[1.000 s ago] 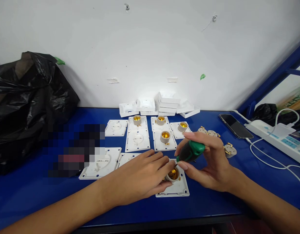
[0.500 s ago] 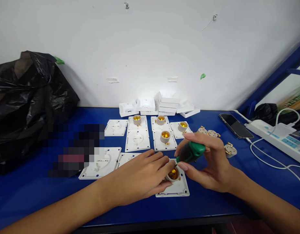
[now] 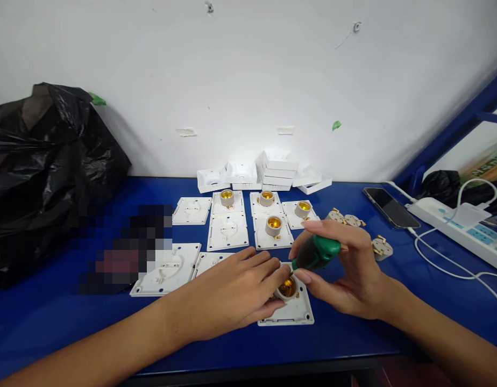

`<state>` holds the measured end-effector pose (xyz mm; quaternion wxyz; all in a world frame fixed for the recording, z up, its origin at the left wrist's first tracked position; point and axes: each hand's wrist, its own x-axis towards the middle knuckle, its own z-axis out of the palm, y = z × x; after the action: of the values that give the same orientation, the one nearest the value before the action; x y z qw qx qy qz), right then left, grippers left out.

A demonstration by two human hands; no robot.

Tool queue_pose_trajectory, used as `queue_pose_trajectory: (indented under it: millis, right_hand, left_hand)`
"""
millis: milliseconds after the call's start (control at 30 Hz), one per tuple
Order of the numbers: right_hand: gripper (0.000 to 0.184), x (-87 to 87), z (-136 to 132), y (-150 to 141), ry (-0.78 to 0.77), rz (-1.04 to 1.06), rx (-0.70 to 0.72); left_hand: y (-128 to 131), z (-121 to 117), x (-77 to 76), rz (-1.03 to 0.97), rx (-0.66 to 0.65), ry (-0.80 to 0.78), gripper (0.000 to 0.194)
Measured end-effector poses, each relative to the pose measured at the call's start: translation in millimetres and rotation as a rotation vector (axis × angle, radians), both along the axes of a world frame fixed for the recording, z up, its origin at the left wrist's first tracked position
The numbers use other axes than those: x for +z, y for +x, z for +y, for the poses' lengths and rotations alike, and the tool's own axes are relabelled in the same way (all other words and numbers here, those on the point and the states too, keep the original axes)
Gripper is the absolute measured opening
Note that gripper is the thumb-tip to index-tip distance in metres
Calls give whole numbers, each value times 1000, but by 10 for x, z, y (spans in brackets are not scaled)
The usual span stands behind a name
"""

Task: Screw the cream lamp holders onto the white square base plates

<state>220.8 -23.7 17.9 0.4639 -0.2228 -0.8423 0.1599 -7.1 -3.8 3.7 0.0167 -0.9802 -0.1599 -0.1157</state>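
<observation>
My right hand [image 3: 345, 274] is closed round the green and black handle of a screwdriver [image 3: 316, 252], which slants down into a lamp socket [image 3: 288, 290]. That socket has a brass-coloured threaded inside and a pale round collar, and it sits on a square white base plate [image 3: 291, 313] near the table's front edge. My left hand [image 3: 244, 287] grips the socket's left side, thumb below and fingers above. The screwdriver's tip and part of the socket are hidden by my fingers.
Behind my hands lie several white plates [image 3: 228, 231], some carrying sockets [image 3: 274, 226]. Loose socket parts [image 3: 381, 247] lie to the right, near a phone [image 3: 389, 207] and a power strip [image 3: 470, 226] with white cables. White covers [image 3: 276, 172] are stacked by the wall; a black bag [image 3: 50, 177] stands left.
</observation>
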Motion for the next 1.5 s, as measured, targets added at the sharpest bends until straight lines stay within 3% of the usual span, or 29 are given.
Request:
queue_pose_trajectory:
  millis: [433, 733, 1500]
  right_hand:
    - [74, 23, -17, 7, -6, -32, -4]
    - [76, 47, -19, -6, 3, -44, 28]
    - [77, 39, -15, -7, 26, -49, 28]
  left_hand:
    - [-2, -5, -14, -9, -3, 17, 18]
    - [-2, -8, 4, 15, 6, -64, 17]
    - [-6, 6, -27, 40, -14, -31, 19]
